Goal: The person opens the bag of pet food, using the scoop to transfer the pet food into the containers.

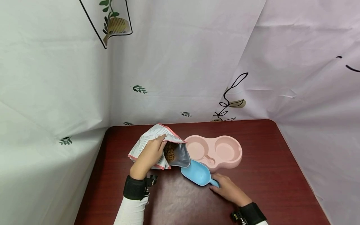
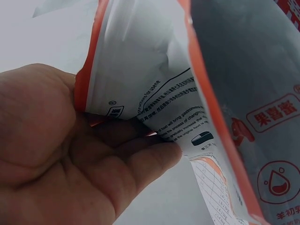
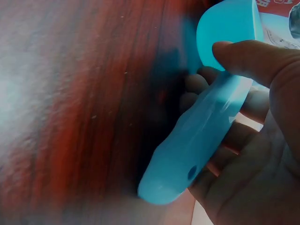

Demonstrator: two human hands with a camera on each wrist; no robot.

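A white food bag with red edges [image 1: 149, 137] lies tilted on the table, its mouth facing right and showing brown kibble [image 1: 169, 151] inside. My left hand [image 1: 150, 153] grips the bag near its mouth; in the left wrist view, the fingers curl against the printed side [image 2: 154, 101]. Lower right of the bag's mouth is a light blue scoop [image 1: 198, 173], its front end close to the bag's lower lip. My right hand [image 1: 229, 189] holds the scoop by its handle [image 3: 197, 136], with the thumb by the base of the cup. The scoop carries no kibble that I can see.
Behind the scoop, a pink double bowl [image 1: 211, 147] stands to the right of the bag; no food shows in its hollows. Everything is on a dark red wooden table [image 1: 267, 162]. Pale printed cloth [image 1: 174, 62] hangs behind the far edge.
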